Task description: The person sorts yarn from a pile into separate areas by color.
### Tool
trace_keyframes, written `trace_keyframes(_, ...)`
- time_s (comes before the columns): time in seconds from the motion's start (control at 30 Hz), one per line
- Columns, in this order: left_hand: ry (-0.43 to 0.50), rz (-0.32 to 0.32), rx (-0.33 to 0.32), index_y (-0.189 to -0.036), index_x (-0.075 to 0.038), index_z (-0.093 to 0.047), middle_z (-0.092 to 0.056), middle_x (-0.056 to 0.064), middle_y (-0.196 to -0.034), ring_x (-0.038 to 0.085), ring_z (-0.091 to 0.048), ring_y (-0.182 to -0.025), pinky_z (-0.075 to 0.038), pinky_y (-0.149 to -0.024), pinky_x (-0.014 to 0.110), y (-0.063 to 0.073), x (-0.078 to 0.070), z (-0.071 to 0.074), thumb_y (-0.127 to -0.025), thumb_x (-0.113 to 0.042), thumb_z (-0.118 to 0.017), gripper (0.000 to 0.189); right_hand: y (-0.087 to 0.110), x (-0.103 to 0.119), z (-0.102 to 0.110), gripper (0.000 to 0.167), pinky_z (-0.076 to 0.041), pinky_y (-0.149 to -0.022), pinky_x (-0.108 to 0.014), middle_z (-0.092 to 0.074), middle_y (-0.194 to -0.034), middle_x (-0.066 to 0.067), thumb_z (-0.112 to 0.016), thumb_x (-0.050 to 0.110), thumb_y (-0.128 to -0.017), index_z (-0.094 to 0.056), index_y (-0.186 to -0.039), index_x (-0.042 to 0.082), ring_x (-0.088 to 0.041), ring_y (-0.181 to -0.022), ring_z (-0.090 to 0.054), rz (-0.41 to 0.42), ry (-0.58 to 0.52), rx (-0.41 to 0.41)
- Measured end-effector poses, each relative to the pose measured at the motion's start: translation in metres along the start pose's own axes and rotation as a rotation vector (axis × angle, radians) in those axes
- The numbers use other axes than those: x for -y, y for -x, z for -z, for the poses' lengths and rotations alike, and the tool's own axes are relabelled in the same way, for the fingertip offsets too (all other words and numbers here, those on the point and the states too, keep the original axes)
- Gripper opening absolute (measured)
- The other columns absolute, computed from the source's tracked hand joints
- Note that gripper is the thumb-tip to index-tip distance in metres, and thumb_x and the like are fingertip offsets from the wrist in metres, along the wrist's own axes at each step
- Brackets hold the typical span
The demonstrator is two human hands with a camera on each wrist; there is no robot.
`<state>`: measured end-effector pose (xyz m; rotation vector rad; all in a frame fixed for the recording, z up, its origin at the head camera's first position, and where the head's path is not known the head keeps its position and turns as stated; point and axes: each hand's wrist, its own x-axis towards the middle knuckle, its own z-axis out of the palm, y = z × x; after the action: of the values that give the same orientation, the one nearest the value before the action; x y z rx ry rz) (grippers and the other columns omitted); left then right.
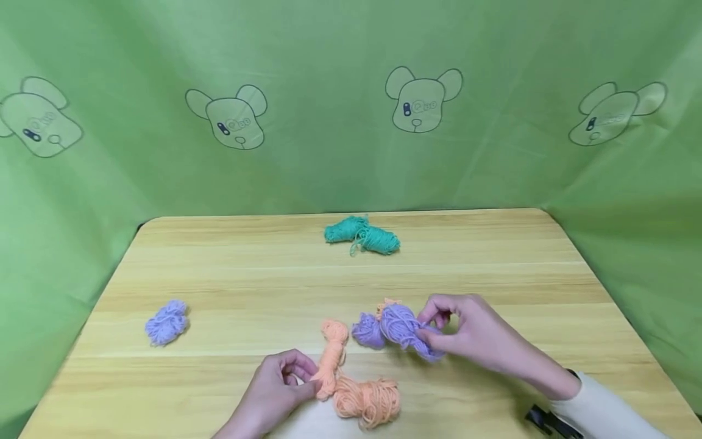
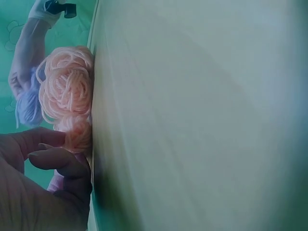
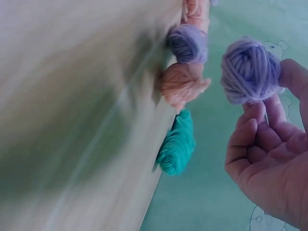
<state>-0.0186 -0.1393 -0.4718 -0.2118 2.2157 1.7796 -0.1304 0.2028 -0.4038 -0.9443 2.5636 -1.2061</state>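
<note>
Right hand [image 1: 466,329]: pinching the purple skein [image 1: 399,324], raised above the table [image 1: 247,274].
Left hand [image 1: 276,390]: pinching the slim peach skein [image 1: 331,358] by its near end.
Purple lift: the step in hand, I judge.
Pinch: next move calls for steadiness, I think.

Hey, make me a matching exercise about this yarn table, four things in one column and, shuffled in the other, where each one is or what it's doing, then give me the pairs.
Column one
1. Left hand
2. Teal yarn
3. Right hand
4. Lone lilac skein

Column two
A. Holding a purple skein above the table
B. On the table's left side, away from the other yarn
C. Pinching a slim peach skein
D. Near the table's far edge

Right pairs: 1-C, 2-D, 3-A, 4-B.
</note>
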Motion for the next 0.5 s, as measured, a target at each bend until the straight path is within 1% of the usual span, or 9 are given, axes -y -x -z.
trace_keyframes(0.1, -0.01, 0.007, -0.002, -0.101, -0.004, -0.073, -0.067, 0.002, -0.089, 0.013, -0.051, -0.068, -0.041, -0.06, 0.023, 0.001, 0.001, 0.001, -0.086, -0.003, -0.086, 0.019, -0.01, 0.008, -0.003, 0.017, -0.054, -0.075, -0.032, -0.067, -0.084, 0.014, -0.089, 0.016, -0.09, -0.076, -0.095, 0.026, -0.012, -0.081, -0.062, -0.012, -0.018, -0.028)
trace_keyframes(0.2, -0.019, 0.011, -0.002, -0.101, -0.004, -0.073, -0.067, 0.002, -0.089, 0.012, -0.05, -0.067, -0.04, -0.059, 0.022, 0.002, 0.001, 0.002, -0.087, -0.003, -0.086, 0.019, -0.021, 0.016, -0.008, 0.016, -0.054, -0.075, -0.032, -0.067, -0.085, 0.012, -0.09, 0.018, -0.09, -0.076, -0.094, 0.024, -0.014, -0.082, -0.062, -0.017, -0.044, -0.046)
trace_keyframes(0.33, -0.025, 0.008, -0.007, -0.101, -0.004, -0.073, -0.067, 0.002, -0.09, 0.011, -0.048, -0.066, -0.038, -0.057, 0.022, 0.003, 0.0, 0.002, -0.086, -0.003, -0.085, 0.02, -0.034, 0.021, -0.016, 0.017, -0.054, -0.076, -0.031, -0.068, -0.086, 0.01, -0.09, 0.016, -0.09, -0.075, -0.094, 0.023, -0.016, -0.083, -0.062, -0.025, -0.083, -0.044)
trace_keyframes(0.5, -0.026, -0.002, -0.013, -0.101, -0.005, -0.073, -0.067, 0.002, -0.09, 0.01, -0.047, -0.064, -0.038, -0.056, 0.022, 0.002, -0.002, 0.0, -0.085, -0.002, -0.085, 0.02, -0.049, 0.022, -0.026, 0.016, -0.055, -0.077, -0.034, -0.069, -0.086, 0.008, -0.089, 0.012, -0.09, -0.075, -0.093, 0.02, -0.018, -0.083, -0.063, -0.053, -0.126, -0.042)
